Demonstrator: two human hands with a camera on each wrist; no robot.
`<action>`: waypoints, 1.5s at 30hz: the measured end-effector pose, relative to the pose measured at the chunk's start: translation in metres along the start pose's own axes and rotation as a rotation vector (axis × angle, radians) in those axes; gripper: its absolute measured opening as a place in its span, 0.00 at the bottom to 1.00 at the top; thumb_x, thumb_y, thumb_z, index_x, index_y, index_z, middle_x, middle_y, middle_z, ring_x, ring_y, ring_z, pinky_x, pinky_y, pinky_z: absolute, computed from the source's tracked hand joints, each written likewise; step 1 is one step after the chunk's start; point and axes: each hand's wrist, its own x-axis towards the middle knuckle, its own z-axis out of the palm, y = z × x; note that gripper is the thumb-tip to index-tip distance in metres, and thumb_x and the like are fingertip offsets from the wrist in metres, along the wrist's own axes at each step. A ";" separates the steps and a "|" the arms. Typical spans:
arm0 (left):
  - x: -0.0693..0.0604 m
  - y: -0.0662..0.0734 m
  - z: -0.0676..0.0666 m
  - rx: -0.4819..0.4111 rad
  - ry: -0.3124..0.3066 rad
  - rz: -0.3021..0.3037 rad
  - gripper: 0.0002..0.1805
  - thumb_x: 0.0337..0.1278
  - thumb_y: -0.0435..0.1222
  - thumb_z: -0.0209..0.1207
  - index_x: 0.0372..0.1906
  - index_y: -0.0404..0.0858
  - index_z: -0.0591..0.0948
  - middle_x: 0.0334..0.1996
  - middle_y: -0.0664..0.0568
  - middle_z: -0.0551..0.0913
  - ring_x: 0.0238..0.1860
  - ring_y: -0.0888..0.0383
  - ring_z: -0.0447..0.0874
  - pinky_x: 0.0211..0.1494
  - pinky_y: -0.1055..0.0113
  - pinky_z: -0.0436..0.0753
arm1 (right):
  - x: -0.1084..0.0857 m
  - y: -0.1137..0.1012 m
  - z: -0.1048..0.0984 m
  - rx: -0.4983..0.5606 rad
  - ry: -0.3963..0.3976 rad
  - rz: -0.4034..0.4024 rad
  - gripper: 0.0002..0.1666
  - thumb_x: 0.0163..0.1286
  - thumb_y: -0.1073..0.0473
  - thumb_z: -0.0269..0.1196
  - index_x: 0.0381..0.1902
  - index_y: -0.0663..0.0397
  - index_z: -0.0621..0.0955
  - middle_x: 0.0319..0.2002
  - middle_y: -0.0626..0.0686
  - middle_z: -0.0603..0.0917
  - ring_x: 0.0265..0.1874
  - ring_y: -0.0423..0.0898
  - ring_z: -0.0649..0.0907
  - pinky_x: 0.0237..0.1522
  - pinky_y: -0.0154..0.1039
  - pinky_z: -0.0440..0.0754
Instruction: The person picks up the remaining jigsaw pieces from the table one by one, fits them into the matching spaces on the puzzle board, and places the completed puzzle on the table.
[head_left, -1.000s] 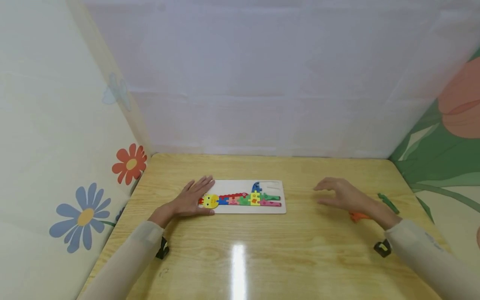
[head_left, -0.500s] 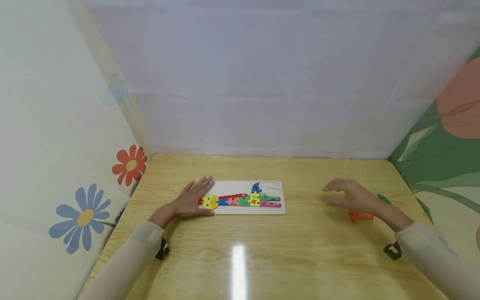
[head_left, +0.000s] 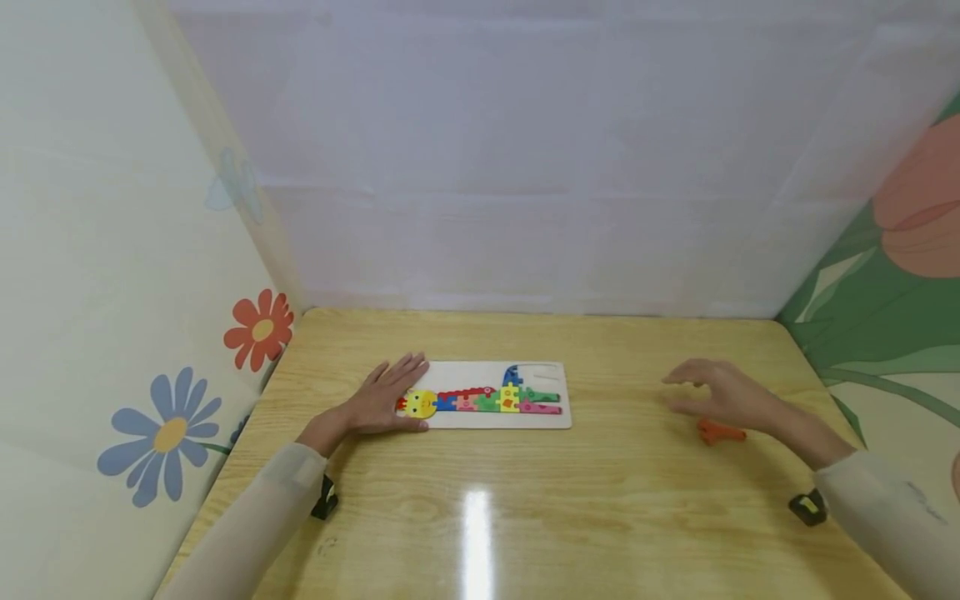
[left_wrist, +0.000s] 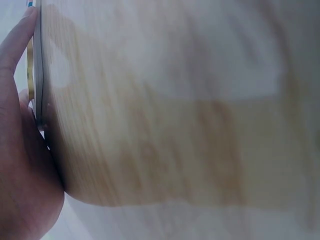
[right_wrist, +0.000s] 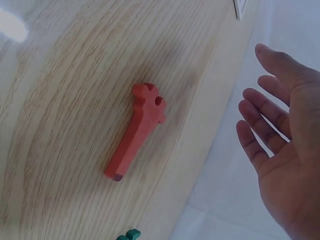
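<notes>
A white puzzle board (head_left: 457,421) lies on the table, with colourful pieces forming a giraffe: a yellow head (head_left: 422,403), a patchwork neck and body, and green and pink legs. My left hand (head_left: 381,398) rests on its left end, fingers straight and spread. Near the board's upper right corner, beside the blue piece (head_left: 512,374), bare leg outlines show. My right hand (right_wrist: 292,125) hovers above the table at the right, fingers loosely bent and holding nothing. Below it lies an orange-red leg piece (right_wrist: 134,131). The tip of a green piece (right_wrist: 131,234) shows at the right wrist view's bottom edge.
The wooden table (head_left: 600,500) ends at a white back wall (head_left: 480,167). Flower-printed panels (head_left: 171,437) stand at both sides. A dark wrist camera (head_left: 808,506) hangs below the right forearm.
My right hand has moved to the right, over the green piece, which it now hides in the head view; more of the orange-red piece shows. My left hand and the board have stayed put.
</notes>
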 end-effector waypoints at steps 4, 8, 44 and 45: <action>0.000 0.001 -0.001 -0.015 0.009 0.007 0.63 0.58 0.65 0.68 0.86 0.36 0.53 0.86 0.41 0.48 0.86 0.39 0.41 0.82 0.33 0.39 | -0.004 0.002 -0.004 -0.006 -0.012 -0.009 0.23 0.63 0.59 0.79 0.54 0.61 0.88 0.51 0.55 0.89 0.46 0.57 0.89 0.44 0.54 0.88; -0.001 0.001 -0.001 -0.023 0.012 0.008 0.62 0.58 0.64 0.68 0.86 0.36 0.53 0.86 0.41 0.48 0.86 0.39 0.41 0.82 0.33 0.39 | -0.007 0.005 -0.007 -0.027 -0.033 -0.005 0.25 0.62 0.57 0.80 0.55 0.61 0.88 0.51 0.55 0.89 0.46 0.56 0.88 0.44 0.53 0.89; 0.000 0.001 0.000 -0.014 -0.004 -0.008 0.62 0.59 0.65 0.67 0.86 0.38 0.52 0.87 0.43 0.47 0.86 0.40 0.40 0.83 0.34 0.38 | -0.045 0.029 -0.004 -0.049 -0.074 -0.017 0.39 0.46 0.49 0.87 0.53 0.66 0.88 0.47 0.57 0.90 0.42 0.51 0.88 0.39 0.43 0.88; 0.000 0.001 0.000 -0.013 -0.001 -0.004 0.62 0.59 0.65 0.67 0.86 0.37 0.52 0.87 0.42 0.47 0.86 0.40 0.40 0.82 0.34 0.39 | -0.046 0.031 -0.003 -0.047 -0.062 -0.032 0.40 0.45 0.50 0.88 0.52 0.66 0.88 0.46 0.57 0.90 0.41 0.50 0.88 0.39 0.42 0.88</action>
